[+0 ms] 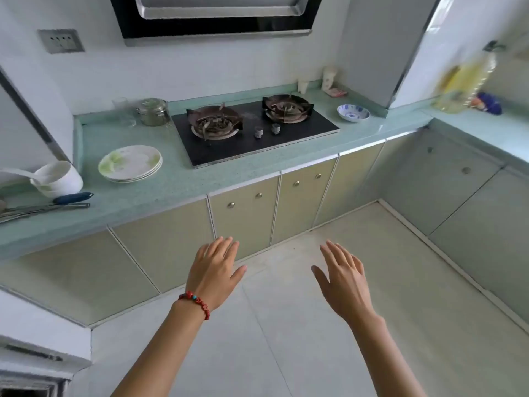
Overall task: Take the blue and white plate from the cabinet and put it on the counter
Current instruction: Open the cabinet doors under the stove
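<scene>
A blue and white dish (353,112) sits on the pale green counter (160,184), to the right of the gas stove (252,128). Below the counter runs a row of beige cabinet doors (243,216) with round knobs, all closed. My left hand (214,270), with a red bead bracelet at the wrist, hovers over the floor in front of these doors, fingers spread and holding nothing. My right hand (342,282) hovers beside it, also spread and holding nothing. Both hands are well below and in front of the counter.
A stack of white and green plates (130,164) lies left of the stove, with a white ladle cup (57,179) and utensils (57,203) further left. A steel jar (153,111) and glass stand behind. An oil bottle (463,84) stands on the right counter. A range hood (217,15) hangs above.
</scene>
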Tool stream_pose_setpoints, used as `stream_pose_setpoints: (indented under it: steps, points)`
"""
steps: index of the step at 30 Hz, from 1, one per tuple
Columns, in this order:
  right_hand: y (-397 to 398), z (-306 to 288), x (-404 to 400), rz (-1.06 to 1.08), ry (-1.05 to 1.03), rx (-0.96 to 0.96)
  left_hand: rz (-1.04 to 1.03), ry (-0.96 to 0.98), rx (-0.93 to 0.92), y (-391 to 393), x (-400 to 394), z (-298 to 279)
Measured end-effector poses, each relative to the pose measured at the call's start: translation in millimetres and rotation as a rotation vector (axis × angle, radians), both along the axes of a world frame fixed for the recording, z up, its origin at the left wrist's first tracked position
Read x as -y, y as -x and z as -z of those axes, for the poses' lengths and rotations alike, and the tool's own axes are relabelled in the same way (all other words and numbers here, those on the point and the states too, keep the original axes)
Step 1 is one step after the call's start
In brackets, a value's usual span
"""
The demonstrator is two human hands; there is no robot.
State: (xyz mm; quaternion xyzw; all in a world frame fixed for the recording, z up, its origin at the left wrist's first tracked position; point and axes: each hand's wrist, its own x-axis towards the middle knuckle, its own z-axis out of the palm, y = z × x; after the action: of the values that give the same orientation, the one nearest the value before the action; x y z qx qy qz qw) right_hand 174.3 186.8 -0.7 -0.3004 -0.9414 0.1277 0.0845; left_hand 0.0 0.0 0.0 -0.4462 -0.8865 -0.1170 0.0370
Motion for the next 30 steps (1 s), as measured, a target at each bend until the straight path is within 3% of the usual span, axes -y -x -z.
stream_pose_setpoints:
  steps: [11,22,30]
  points:
    - [-32,25,-109,0.139,0.007,-0.024,0.035,0.066,0.065,-12,-107,17]
    - [-8,25,-274,-0.160,0.019,0.070,-0.280,0.107,0.258,-37,-237,28]
    - [55,43,-332,-0.311,0.071,0.093,-0.408,0.179,0.323,-14,-285,34]
